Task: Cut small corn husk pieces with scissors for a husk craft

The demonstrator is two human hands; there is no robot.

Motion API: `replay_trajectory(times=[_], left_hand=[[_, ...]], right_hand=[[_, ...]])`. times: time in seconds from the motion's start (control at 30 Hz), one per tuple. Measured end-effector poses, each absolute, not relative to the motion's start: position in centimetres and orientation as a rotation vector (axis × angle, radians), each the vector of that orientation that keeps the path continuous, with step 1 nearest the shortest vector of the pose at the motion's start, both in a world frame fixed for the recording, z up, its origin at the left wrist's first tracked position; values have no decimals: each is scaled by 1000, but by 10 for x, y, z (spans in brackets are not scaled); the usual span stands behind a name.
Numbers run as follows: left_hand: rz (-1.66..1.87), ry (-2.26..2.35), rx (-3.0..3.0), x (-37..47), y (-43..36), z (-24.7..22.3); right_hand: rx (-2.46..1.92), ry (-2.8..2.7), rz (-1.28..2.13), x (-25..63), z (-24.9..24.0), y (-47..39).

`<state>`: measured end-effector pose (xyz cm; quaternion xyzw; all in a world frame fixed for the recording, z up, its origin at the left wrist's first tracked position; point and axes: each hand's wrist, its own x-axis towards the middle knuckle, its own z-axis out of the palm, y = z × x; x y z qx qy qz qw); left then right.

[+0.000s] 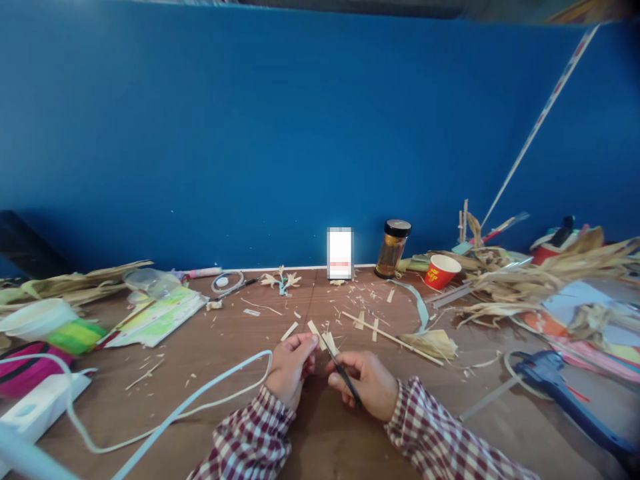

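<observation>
Pale husk-like strip (313, 327) at near centre, pinched in my left hand (293, 363) beside the scissors (345, 379) gripped in my right hand (369, 381), should handle light, thin and split-prone, best held by its near end.

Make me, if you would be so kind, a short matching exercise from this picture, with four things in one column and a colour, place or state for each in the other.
Things:
1. Scissors
2. Paper cup
3. Glue gun
4. Jar

Descriptions:
A. Blue, at the far right of the worktop
B. Capped with a black lid
C. Held in the right hand
D. Red outside, with yellow lettering

Right pairs: 1-C, 2-D, 3-A, 4-B
</observation>
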<state>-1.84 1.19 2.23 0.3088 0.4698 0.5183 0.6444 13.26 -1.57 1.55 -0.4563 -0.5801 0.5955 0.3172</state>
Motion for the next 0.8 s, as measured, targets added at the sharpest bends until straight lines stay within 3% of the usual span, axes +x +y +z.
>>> replay_trajectory(times=[0.33, 0.53, 0.8], left_hand=[[1190, 1094, 720, -18, 11, 23], [1239, 1424, 1252, -34, 26, 13], [818, 1905, 1878, -53, 33, 15]], right_hand=[[-1137, -1437, 1530, 136, 14, -9], [-1158, -1371, 1455, 136, 16, -8], [-1169, -1327, 1404, 139, 18, -5]])
